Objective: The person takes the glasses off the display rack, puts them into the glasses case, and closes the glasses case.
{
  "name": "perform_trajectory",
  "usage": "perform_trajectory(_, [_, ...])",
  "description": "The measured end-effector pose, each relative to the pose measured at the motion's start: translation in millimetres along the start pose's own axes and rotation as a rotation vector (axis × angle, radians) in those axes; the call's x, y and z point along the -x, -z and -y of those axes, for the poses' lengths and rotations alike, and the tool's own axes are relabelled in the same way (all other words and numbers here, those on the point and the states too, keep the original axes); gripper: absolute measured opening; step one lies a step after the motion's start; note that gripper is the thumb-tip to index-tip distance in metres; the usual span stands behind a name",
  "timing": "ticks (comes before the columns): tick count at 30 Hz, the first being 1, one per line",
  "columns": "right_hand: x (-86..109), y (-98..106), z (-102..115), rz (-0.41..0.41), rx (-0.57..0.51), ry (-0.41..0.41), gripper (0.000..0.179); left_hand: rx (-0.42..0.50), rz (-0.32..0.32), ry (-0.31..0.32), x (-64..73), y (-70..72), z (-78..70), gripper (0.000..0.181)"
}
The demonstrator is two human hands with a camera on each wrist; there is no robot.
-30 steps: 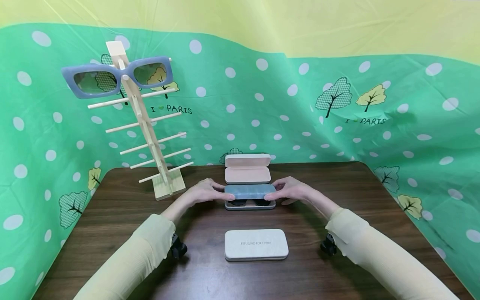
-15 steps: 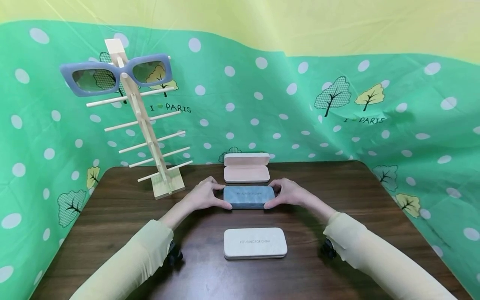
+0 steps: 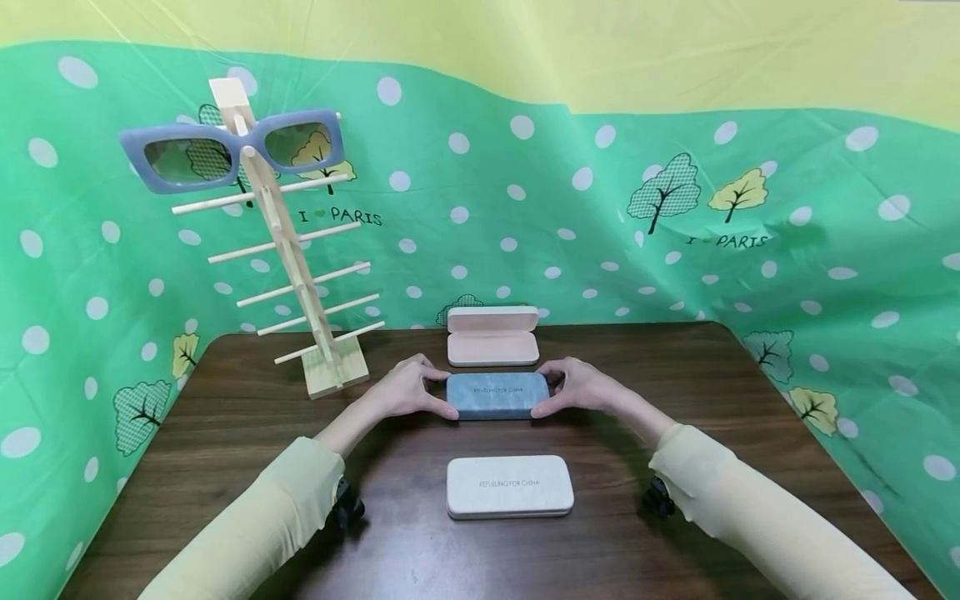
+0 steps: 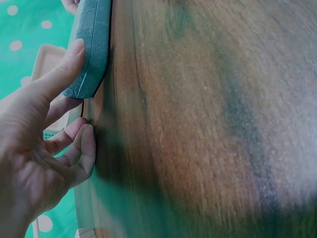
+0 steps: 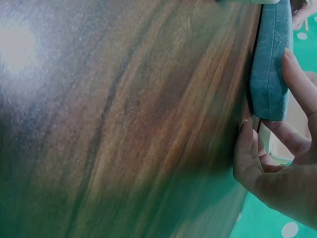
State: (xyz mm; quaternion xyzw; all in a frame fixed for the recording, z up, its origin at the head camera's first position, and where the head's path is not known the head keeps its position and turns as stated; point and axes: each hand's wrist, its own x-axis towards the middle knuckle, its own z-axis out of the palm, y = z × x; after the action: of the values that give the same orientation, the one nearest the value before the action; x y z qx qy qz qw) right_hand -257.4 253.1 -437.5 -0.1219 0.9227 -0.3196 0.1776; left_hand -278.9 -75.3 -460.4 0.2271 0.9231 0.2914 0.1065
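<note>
A blue glasses case (image 3: pixel 498 397), its lid down, lies lengthwise across the table in the head view. At its left end my left hand (image 3: pixel 406 390) grips it, thumb on the front edge and fingers behind. Mirroring that, my right hand (image 3: pixel 579 388) grips the right end. The left wrist view shows the left thumb (image 4: pixel 69 64) against the case's side and other fingers curled below its end. From the right wrist, the right thumb (image 5: pixel 296 77) touches the case too. Whatever is inside the case is hidden.
Behind it stands an open glasses case (image 3: pixel 493 348) with pink lining. Nearer me is a closed white glasses case (image 3: pixel 510 487). At the left rises a wooden display stand (image 3: pixel 303 283) with blue-framed sunglasses (image 3: pixel 187 161) on top. A patterned cloth (image 3: pixel 585 217) hangs behind the table.
One second ago the blue case was partly open, with dark glasses showing inside. Its lid has come down under both hands, and since then the hands have barely moved.
</note>
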Motion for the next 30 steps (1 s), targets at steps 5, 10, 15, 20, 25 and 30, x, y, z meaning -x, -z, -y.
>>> perform_trajectory(5, [3.4, 0, 2, 0.001, -0.002, -0.002, 0.064, 0.015, -0.008, 0.005, 3.2, 0.4, -1.1, 0.079])
perform_trajectory(10, [8.3, -1, 0, 0.002, 0.016, 0.010, 0.062, 0.035, 0.006, 0.002, 8.1, -2.5, -2.6, 0.079])
perform_trajectory(15, [13.2, -3, -2, -0.010, 0.029, 0.070, 0.058, 0.048, 0.004, -0.013, 15.7, -5.9, -4.6, 0.079])
perform_trajectory(20, [20.0, -9, -1, -0.015, 0.023, 0.082, 0.057, 0.044, -0.010, -0.034, 22.5, -10.4, -5.9, 0.078])
perform_trajectory(25, [26.2, -12, 0, -0.030, 0.038, 0.076, 0.058, 0.027, -0.017, -0.032, 29.0, -13.0, -9.0, 0.078])
perform_trajectory(30, [29.1, -13, 2, -0.031, 0.053, 0.083, 0.064, 0.014, -0.010, -0.013, 33.0, -12.8, -13.5, 0.079])
